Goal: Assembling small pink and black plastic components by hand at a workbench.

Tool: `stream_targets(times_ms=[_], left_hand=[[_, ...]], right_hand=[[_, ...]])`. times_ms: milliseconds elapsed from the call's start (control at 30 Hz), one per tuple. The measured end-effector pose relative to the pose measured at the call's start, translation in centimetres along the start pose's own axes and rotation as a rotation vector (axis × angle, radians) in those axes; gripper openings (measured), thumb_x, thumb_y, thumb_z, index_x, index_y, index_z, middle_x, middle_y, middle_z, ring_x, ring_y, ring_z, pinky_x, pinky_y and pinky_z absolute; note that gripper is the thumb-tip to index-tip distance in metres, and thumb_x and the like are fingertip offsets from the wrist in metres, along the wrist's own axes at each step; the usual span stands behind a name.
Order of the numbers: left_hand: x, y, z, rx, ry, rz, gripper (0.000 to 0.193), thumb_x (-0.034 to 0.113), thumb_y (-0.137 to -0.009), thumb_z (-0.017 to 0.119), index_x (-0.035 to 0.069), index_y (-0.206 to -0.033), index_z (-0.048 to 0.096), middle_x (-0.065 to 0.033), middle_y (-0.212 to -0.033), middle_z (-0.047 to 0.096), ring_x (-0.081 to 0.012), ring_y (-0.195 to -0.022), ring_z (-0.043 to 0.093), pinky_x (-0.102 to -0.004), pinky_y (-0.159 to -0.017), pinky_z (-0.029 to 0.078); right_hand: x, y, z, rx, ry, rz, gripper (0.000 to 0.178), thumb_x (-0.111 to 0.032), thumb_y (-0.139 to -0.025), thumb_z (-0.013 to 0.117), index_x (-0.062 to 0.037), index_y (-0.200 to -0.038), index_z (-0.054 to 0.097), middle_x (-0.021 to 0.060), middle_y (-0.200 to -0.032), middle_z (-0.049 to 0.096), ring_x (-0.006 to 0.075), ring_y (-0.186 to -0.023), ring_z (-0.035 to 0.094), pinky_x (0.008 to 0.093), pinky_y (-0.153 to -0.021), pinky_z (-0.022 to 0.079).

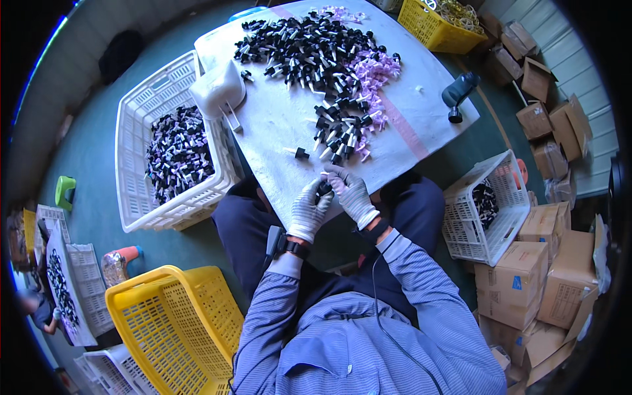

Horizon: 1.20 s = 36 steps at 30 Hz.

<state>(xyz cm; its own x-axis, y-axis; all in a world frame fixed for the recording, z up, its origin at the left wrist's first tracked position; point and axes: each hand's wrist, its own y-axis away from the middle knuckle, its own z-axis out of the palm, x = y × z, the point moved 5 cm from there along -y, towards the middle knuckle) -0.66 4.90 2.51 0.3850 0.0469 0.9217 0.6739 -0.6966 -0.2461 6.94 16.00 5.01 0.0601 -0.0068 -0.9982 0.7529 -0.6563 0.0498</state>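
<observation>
Both my hands wear pale knit gloves and meet at the near edge of the white table point(276, 151). My left hand point(307, 209) is closed on a small black cap point(324, 188). Right beside it, my right hand point(356, 199) has its fingers pinched together by a tiny pale tip; whether it grips a separate piece is hidden. Just beyond them lies a loose black cap with a white stem point(301, 153). A large pile of such black caps point(296, 49) spreads over the table, with small lilac pieces point(374, 72) along its right side.
A white scoop point(220, 89) rests on the table's left edge, above a white crate point(135, 131) of black and lilac pieces. A dark bottle-like object point(459, 92) lies at the right corner. Yellow basket point(148, 280), white crate point(454, 224) and cardboard boxes point(510, 283) surround me.
</observation>
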Motion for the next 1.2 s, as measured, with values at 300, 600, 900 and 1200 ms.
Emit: stream_targets(times_ms=[300,600,900,1200], left_hand=[[-1.7,0.3,0.2,-0.087,0.074,-0.151,0.039,0.012,-0.082,0.069,0.005,-0.119,0.06,-0.0162,-0.096,0.066,-0.0285,-0.083,0.065,-0.0362,-0.076,0.052],[-0.3,0.1,-0.2,-0.076,0.112,-0.131,0.037,0.017,-0.084,0.07,0.006,-0.118,0.061,-0.0143,-0.093,0.068,-0.0246,-0.083,0.067,-0.0353,-0.076,0.053],[-0.3,0.4,0.0,-0.149,0.125,-0.043,0.037,0.016,-0.083,0.071,0.004,-0.116,0.06,-0.0164,-0.098,0.067,-0.0291,-0.089,0.067,-0.0356,-0.08,0.052],[-1.7,1.6,1.0,-0.388,0.218,-0.355,0.049,0.015,-0.087,0.067,0.005,-0.132,0.05,-0.0114,-0.125,0.061,-0.0237,-0.114,0.06,-0.0336,-0.093,0.048]], right_hand=[[-2.4,2.1,1.2,0.109,0.595,-0.341,0.032,-0.017,-0.092,0.063,-0.011,-0.124,0.064,0.0158,-0.095,0.069,0.0271,-0.083,0.068,0.0341,-0.074,0.053],[-2.3,2.6,1.7,0.15,0.744,-0.546,0.034,-0.013,-0.089,0.064,-0.0115,-0.124,0.064,0.0112,-0.088,0.069,0.0302,-0.081,0.066,0.0397,-0.07,0.052],[-6.1,-0.5,1.0,0.099,0.765,-0.532,0.027,-0.032,-0.092,0.06,-0.0117,-0.109,0.065,0.0128,-0.101,0.066,0.033,-0.089,0.065,0.0412,-0.075,0.053],[-3.4,-3.6,5.5,-0.313,0.984,-0.058,0.049,-0.052,-0.096,0.045,-0.0094,-0.105,0.067,0.0192,-0.088,0.069,0.0372,-0.09,0.066,0.0453,-0.08,0.051]])
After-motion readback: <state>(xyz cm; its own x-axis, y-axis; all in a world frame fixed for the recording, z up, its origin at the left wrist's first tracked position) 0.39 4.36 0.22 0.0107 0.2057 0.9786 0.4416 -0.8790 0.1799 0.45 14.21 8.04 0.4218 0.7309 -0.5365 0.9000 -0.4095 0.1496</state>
